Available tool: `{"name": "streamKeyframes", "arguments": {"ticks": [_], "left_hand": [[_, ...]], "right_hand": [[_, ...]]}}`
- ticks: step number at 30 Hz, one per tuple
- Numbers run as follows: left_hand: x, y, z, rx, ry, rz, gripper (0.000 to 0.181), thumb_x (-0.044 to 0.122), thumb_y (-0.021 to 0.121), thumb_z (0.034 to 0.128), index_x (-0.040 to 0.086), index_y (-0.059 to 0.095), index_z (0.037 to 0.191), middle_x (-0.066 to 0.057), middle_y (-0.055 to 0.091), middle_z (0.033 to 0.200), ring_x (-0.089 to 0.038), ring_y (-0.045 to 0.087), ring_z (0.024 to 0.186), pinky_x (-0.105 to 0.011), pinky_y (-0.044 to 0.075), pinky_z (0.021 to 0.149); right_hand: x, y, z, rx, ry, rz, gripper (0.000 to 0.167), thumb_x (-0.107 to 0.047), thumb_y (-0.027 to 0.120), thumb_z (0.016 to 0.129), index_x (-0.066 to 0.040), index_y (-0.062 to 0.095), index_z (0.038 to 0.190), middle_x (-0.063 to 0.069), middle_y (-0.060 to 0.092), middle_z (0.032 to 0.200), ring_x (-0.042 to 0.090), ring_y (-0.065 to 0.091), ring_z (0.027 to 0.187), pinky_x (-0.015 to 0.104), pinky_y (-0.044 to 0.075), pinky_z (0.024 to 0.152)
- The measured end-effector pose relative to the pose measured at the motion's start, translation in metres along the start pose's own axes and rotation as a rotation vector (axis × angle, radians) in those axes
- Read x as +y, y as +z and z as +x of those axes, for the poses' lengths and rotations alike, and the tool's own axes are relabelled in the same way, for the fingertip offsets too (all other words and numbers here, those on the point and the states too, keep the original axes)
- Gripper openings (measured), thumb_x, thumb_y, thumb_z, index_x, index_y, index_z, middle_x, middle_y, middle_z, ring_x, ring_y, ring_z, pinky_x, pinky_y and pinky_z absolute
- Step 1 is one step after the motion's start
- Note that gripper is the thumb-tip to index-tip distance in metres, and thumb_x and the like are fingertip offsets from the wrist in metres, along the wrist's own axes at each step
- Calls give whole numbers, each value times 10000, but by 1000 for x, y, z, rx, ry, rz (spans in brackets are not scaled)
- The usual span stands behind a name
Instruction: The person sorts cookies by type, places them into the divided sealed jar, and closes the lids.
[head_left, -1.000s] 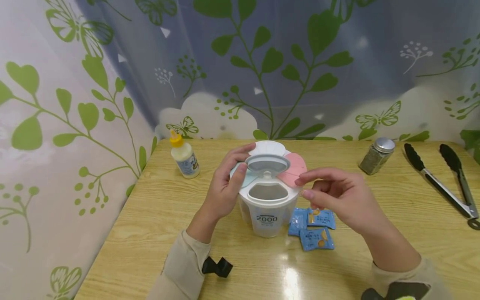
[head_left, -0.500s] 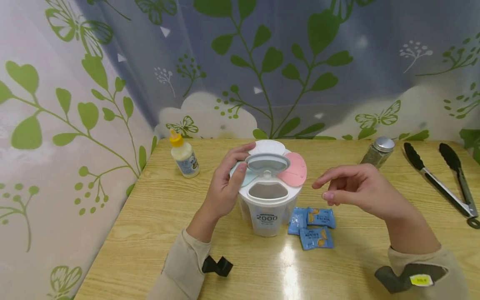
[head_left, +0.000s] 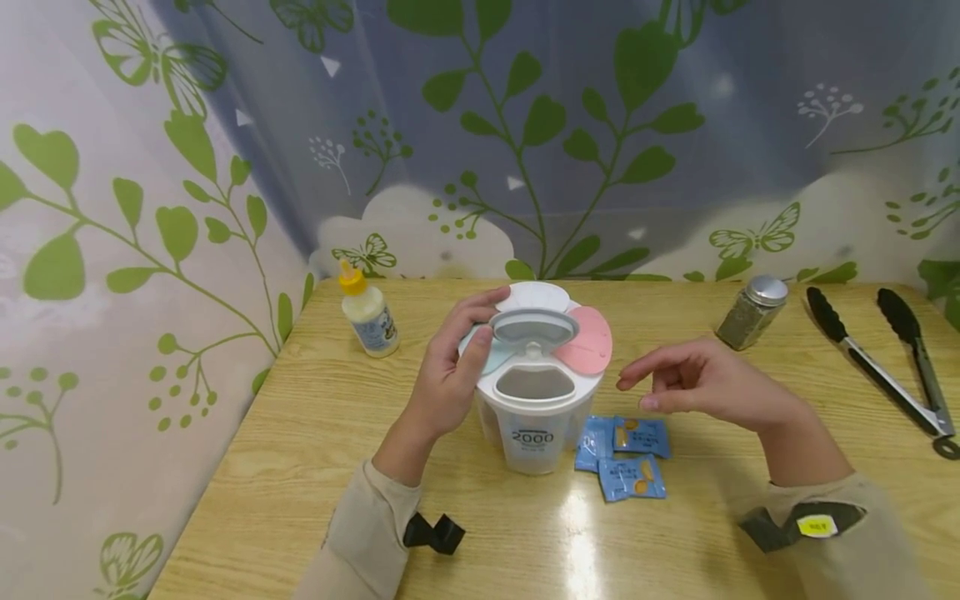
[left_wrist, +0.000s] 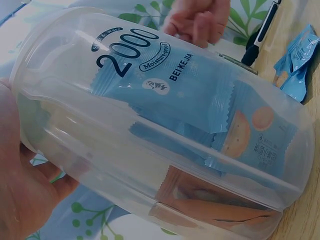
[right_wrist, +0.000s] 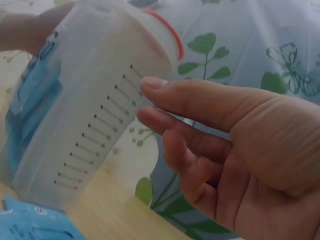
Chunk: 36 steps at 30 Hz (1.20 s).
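Observation:
A clear plastic food storage container (head_left: 529, 446) with a petal-shaped lid stands on the table. Its front grey flap (head_left: 536, 327) is raised above an open compartment, while the pink flap (head_left: 587, 343) lies flat. My left hand (head_left: 448, 371) grips the lid's left side, the thumb over the pale blue flap (head_left: 492, 360). Through the wall in the left wrist view, blue snack packets (left_wrist: 175, 95) and a brown packet (left_wrist: 210, 200) show inside. To the right, my right hand (head_left: 708, 383) hovers with loosely bent fingers, holding nothing and apart from the container.
Several blue snack packets (head_left: 632, 478) lie beside the container's right foot. A yellow-capped squeeze bottle (head_left: 371, 317) stands at the back left. A silver-capped jar (head_left: 752, 312) and black-tipped tongs (head_left: 888, 375) are at the right. A patterned curtain (head_left: 570, 142) hangs behind the table.
My right hand has left the pink flap and moved right, then dropped slightly toward the table. My left hand and the container have stayed in place.

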<state>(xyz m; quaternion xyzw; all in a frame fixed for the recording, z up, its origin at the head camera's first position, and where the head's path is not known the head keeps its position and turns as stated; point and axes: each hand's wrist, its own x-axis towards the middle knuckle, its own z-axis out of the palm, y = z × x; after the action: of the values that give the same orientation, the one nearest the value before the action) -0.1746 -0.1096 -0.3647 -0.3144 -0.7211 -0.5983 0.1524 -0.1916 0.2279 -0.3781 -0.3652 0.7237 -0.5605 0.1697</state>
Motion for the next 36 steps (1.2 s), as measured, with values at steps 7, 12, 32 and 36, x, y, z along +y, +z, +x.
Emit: {"name": "streamKeyframes", "arguments": {"ticks": [7,12,32,36], "left_hand": [[0,-1,-1,3,1,5,354,268,390,1063,-16,594,1115,-126,502,1473,-224,438,1418,-434,351,1191],[0,-1,-1,5,5,1,356,271,390,1065,-19,592,1113,-131,501,1472,-226,436,1419,-424,350,1192],[1,-1,1,-5,11,-2,341,257,398,1062,-16,595,1117,-131,500,1472,-228,432,1421,-429,346,1195],[1,0,0,-2,8,-4,350,268,399,1064,-18,595,1115,-132,501,1471,-228,434,1420,-429,345,1195]], "right_hand": [[29,-6,1,-37,121,-30,317,-2,685,906,-11,664,1222,116,734,1146,187,643,677,348,535,573],[43,-6,3,-87,213,-42,352,-63,710,904,1,652,1245,239,692,1186,167,617,648,304,545,607],[52,1,1,-164,350,-285,423,-241,816,827,-48,690,1181,58,694,1060,106,586,900,232,493,778],[48,3,2,-174,373,-297,362,-246,813,830,-39,711,1108,33,702,991,104,592,845,236,514,753]]}}
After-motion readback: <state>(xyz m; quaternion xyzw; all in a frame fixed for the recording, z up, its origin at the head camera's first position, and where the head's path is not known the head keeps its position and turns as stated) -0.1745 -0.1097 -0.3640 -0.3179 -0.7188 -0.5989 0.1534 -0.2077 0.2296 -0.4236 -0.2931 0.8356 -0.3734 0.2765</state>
